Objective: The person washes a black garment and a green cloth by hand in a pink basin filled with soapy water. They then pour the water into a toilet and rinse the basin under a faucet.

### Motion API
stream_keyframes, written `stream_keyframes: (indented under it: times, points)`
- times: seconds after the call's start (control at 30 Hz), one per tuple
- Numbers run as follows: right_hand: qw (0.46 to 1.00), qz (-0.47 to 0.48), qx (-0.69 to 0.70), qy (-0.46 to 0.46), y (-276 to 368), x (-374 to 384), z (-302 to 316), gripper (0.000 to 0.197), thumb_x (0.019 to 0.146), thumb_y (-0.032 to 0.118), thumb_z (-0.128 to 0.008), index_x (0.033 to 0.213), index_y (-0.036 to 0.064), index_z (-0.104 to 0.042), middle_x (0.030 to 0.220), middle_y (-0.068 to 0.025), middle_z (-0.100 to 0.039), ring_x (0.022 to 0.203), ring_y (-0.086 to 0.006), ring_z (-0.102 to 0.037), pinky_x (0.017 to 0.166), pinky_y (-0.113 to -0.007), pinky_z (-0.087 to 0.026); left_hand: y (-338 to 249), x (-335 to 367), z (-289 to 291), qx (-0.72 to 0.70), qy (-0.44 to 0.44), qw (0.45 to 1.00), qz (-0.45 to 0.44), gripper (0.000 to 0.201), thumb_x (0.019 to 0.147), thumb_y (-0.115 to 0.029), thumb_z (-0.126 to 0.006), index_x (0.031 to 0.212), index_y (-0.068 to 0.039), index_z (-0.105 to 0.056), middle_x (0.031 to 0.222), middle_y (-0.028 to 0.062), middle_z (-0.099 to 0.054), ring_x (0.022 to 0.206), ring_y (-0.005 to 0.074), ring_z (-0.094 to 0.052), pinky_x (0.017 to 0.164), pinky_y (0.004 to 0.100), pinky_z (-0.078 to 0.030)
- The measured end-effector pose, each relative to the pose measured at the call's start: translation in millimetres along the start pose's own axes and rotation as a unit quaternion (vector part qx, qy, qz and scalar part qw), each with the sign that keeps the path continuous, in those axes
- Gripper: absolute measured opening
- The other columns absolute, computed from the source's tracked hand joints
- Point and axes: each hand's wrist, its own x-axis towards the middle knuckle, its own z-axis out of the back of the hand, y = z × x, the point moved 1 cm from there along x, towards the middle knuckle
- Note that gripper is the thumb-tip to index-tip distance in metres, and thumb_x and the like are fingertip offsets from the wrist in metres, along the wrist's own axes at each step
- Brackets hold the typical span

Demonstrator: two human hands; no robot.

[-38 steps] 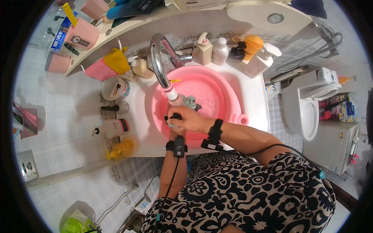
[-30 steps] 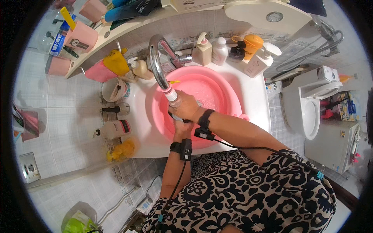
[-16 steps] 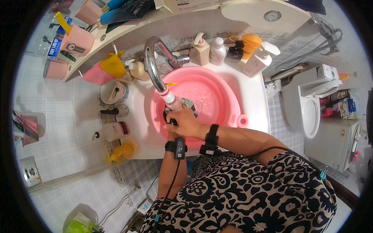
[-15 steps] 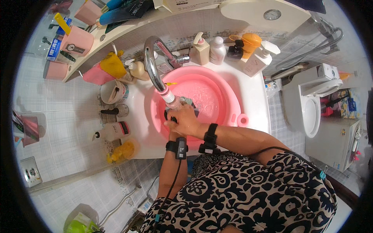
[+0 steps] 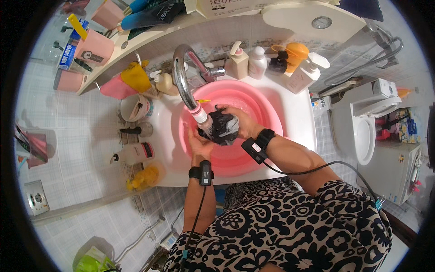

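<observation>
Between my two hands is a bunched wet cloth (image 5: 222, 128), black with a grey patch; its exact kind does not show. My left hand (image 5: 200, 142) cups it from the left and below. From the right, my right hand (image 5: 245, 121) grips it with curved fingers, one fingertip showing at its far edge. The cloth is just under the clear nozzle of the chrome faucet (image 5: 182, 75), which partly covers its left side. Below my hands is a pink basin (image 5: 275, 119) with water in it, set in the white sink.
Pump bottles (image 5: 239, 61) and a white bottle (image 5: 258, 62) stand along the sink's back rim. Left of the basin are a white cup (image 5: 131, 109) and a lotion bottle (image 5: 138, 153). A yellow cloth (image 5: 135, 76) hangs under the shelf. The toilet (image 5: 364, 136) stands at right.
My hands were pressed together under the faucet, covering most of the cloth. They have moved apart, the right one outward, and the bunched cloth now shows between them.
</observation>
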Motion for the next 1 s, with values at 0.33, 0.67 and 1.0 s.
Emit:
stream_keyframes:
  times: [0.33, 0.67, 1.0]
  points:
    - [0.934, 0.163, -0.315, -0.037, -12, 28, -1, 0.026, 0.074, 0.005, -0.056, 0.101, 0.0043, -0.058, 0.095, -0.0101, -0.061, 0.084, -0.0229, -0.060, 0.077, -0.033, -0.048, 28, 15, 14, 0.569, 0.250, 0.719, -0.311, 0.034, 0.088, -0.029, -0.048, 0.111, -0.005, -0.052, 0.104, 0.0081, -0.059, 0.090, 0.0224, -0.059, 0.079, 0.0348, -0.050]
    - [0.553, 0.389, -0.725, 0.129, -62, -15, -40, 0.020, 0.067, 0.023, -0.065, 0.086, 0.0185, -0.065, 0.103, -0.0039, -0.059, 0.108, -0.0258, -0.049, 0.092, -0.046, -0.033, 37, 28, 63, -0.031, 0.215, 0.975, 0.036, 0.035, 0.091, -0.034, -0.047, 0.115, -0.008, -0.049, 0.110, 0.0066, -0.057, 0.100, 0.0223, -0.056, 0.084, 0.0375, -0.048]
    - [0.638, 0.209, -0.740, -0.052, -6, 19, -48, 0.039, 0.070, 0.040, -0.062, 0.088, 0.0064, -0.062, 0.091, -0.0192, -0.061, 0.085, -0.0369, -0.059, 0.074, -0.044, -0.048, 50, 21, 22, 0.005, 0.131, 0.991, 0.031, 0.033, 0.093, -0.030, -0.044, 0.119, -0.009, -0.047, 0.112, 0.0060, -0.056, 0.099, 0.0204, -0.056, 0.084, 0.0343, -0.048]
